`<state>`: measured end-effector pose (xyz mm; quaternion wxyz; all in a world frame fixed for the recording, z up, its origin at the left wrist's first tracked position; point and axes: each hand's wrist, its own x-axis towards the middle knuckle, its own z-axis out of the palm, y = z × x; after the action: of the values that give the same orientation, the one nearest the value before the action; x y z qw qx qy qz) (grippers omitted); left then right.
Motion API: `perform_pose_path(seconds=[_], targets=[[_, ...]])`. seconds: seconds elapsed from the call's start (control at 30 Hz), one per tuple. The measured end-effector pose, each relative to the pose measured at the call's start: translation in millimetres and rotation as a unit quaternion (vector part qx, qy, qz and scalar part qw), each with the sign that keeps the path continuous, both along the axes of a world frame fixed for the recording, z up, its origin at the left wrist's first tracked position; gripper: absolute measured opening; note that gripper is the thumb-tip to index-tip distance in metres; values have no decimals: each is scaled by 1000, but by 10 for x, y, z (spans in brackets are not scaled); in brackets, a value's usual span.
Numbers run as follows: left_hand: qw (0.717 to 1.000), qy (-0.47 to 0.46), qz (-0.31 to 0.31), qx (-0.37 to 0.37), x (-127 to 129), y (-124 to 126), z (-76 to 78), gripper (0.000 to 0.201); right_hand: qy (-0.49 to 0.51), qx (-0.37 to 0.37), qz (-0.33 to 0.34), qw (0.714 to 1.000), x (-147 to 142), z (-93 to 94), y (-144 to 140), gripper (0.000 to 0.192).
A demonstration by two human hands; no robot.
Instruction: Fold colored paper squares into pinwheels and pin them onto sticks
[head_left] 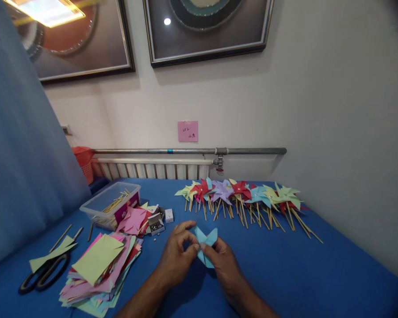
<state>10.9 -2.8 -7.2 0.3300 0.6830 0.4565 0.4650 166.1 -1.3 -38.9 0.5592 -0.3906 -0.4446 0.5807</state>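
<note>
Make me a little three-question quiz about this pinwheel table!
1. True or false: both hands hold the light blue paper piece.
2. What lies left of the paper stack: A scissors, B a cup, C a ball?
3. Fill in: the finished pinwheels lie in a row near the ____.

Key: 1 true, left hand and right hand pinch it. 2 A, scissors. 3 wall.

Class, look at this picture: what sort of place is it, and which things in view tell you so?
Probably a small craft workspace indoors: a row of finished coloured paper pinwheels on wooden sticks, a stack of coloured paper squares beside black-handled scissors, and both hands folding a light blue paper piece.
</note>
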Motion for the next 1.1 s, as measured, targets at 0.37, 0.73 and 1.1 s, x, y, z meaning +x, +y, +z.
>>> perform_pose_path(seconds=[0.37,0.73,1.1], targets=[[990,-59,119,-37,93,-21,15,21,-3,3,-13,1000,-1,-111,43,51],[972,-152,-25,-176,58,45,21,35,-10,9,6,1000,29,-131,68,52],[994,-73,11,-85,69,-4,10,18,-10,0,-6,1000,35,-230,125,56]])
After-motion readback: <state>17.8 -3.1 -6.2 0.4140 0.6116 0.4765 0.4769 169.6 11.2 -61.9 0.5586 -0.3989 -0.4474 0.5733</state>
